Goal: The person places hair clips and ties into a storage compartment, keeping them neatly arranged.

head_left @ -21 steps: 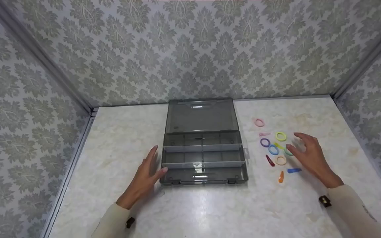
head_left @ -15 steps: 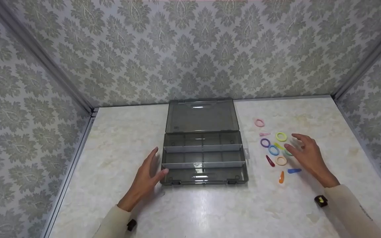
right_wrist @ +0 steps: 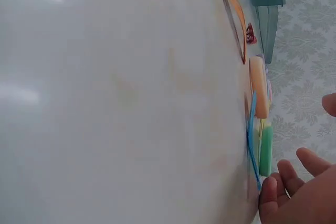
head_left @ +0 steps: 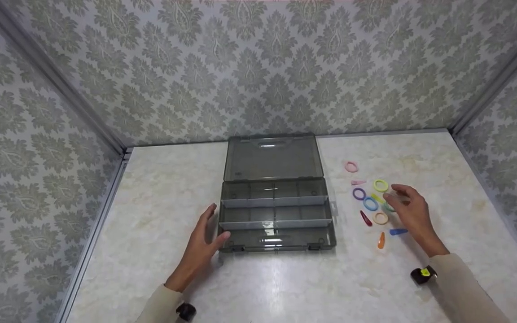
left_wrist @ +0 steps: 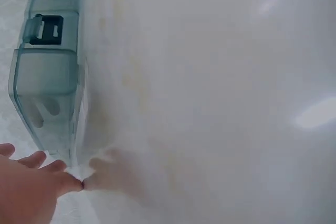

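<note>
A smoky grey divided plastic box (head_left: 276, 215) lies with its lid (head_left: 276, 157) folded back. My left hand (head_left: 198, 242) is beside its front left corner, thumb over the rim and fingers extended along the side. To the right, my right hand (head_left: 413, 215) hovers at the edge of several hair ties and snap hair clips, holding nothing, with thumb and fingertips apart. A green hair tie (right_wrist: 266, 150) is nearest its fingers and partly hidden from the head. Close by are a yellow clip (head_left: 377, 198), a lime hair tie (head_left: 380, 185) and a blue clip (head_left: 398, 232).
Farther left lie blue (head_left: 370, 204), purple (head_left: 359, 194) and peach (head_left: 380, 218) hair ties, plus red (head_left: 365, 218) and orange (head_left: 381, 240) clips. A pink hair tie (head_left: 351, 167) and a pink clip (head_left: 358, 182) are farther back. Patterned walls (head_left: 276, 67) enclose the marbled table (head_left: 168, 179).
My right hand has moved a little left, over the edge of the hair ties. My left hand has shifted slightly toward me and right, still beside the box. The hair accessories stay put.
</note>
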Tool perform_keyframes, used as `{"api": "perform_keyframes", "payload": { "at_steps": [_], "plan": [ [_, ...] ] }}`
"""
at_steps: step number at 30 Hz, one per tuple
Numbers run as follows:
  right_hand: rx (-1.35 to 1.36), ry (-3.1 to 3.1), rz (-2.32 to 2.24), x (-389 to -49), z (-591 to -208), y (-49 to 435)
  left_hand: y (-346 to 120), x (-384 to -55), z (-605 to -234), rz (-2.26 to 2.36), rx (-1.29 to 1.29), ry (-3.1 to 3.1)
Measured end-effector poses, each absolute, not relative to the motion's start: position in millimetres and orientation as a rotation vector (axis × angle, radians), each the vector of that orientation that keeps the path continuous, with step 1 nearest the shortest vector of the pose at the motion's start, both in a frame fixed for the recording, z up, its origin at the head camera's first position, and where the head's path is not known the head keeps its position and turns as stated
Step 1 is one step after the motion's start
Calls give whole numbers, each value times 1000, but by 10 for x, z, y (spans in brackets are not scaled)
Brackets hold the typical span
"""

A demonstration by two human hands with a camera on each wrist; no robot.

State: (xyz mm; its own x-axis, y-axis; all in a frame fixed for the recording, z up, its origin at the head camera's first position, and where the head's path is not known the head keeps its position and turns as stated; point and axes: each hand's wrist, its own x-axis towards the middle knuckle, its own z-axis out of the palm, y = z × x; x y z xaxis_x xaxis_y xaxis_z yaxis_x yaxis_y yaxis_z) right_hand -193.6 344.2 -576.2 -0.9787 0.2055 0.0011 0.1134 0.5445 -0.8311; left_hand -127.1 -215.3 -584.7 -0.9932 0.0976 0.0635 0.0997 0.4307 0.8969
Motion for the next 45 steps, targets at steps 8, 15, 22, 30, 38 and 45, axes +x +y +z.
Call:
{"api": "perform_keyframes", "payload": {
  "at_steps": [8,15,22,30,38,45],
  "plan": [
    [32,-2679,1120,-1959,-5981,3467,-2246,-1273,-6019,-1387,-359,-2719],
    [211,-2682,873,-1954,-6102,3576,-2275,-1232,-6089,-1351,-387,-2733],
    [373,-2593,570,-1946,-6196,3627,-2262,-1205,-6094,-1428,-263,-2733],
    [278,-2592,674,-1880,-6189,3628,-2205,-1179,-6080,-1451,-221,-2774],
    [161,-2671,858,-1835,-6112,3658,-2131,-1221,-6075,-1388,-311,-2792],
    [123,-2759,995,-1840,-6003,3713,-2104,-1250,-6055,-1319,-351,-2797]
  ]
}}
